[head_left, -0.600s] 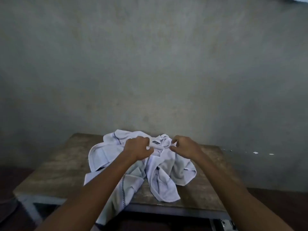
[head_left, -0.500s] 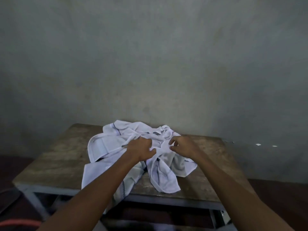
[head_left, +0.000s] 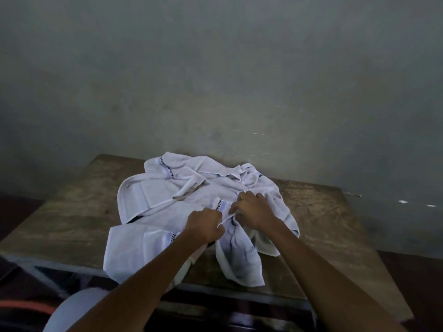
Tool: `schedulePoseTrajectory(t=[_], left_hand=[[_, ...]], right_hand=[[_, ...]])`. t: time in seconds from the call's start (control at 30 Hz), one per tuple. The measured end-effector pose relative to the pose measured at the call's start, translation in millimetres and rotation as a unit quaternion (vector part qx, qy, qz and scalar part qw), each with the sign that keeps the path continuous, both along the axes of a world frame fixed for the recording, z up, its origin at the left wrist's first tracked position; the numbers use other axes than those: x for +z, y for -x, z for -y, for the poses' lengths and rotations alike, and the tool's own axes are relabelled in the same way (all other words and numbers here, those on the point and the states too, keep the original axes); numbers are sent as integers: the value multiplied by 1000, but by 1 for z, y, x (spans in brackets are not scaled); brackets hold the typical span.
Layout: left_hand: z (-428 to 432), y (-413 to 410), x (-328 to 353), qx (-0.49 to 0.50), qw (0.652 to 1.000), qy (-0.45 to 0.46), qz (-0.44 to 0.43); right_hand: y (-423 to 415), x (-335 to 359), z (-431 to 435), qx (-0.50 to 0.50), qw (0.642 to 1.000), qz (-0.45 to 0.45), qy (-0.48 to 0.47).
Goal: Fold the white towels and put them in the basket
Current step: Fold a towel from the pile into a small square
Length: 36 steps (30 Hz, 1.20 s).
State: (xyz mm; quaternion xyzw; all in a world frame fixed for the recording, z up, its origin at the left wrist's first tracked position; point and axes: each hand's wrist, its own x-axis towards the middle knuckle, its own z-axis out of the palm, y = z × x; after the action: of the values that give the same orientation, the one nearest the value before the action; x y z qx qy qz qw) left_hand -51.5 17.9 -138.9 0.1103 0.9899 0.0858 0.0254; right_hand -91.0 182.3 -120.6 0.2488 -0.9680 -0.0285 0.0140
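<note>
Here the white towels [head_left: 191, 195] lie in one crumpled heap on the middle of the surface [head_left: 72, 212], sprawling from close to its far edge down to its near edge. No single long axis can be read, though the heap runs somewhat longer far-to-near than across. One flap hangs over the near edge beside the left forearm, and another tongue of cloth points at the near edge below the right forearm. Dark checked bands cross several folds. The left hand [head_left: 205, 225] is curled tight on a hem, and the right hand [head_left: 254, 210] pinches the same hem just beside it — the two nearly touching. Bare wood lies open toward the left and right edges; the far edge meets a grey wall [head_left: 215, 80].
</note>
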Motion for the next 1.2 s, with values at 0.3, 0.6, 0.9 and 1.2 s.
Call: schedulePoseTrajectory(t=[0.3,0.6,0.9,1.2], left_hand=[[18,-11,68,13,987,-122,-103],[39,-1,204,-15,967,-108,-229],[65,4,328,-15,939,-19,-342],[94,-8,456,-36,882,-104,-458]], right_hand=[[-16,85,-16,-27,982,-94,163],[-36,249,-59,-52,955,-243,161],[-47,358,-86,-82,900,-275,329],[-74,458,-93,-63,909,-313,268]])
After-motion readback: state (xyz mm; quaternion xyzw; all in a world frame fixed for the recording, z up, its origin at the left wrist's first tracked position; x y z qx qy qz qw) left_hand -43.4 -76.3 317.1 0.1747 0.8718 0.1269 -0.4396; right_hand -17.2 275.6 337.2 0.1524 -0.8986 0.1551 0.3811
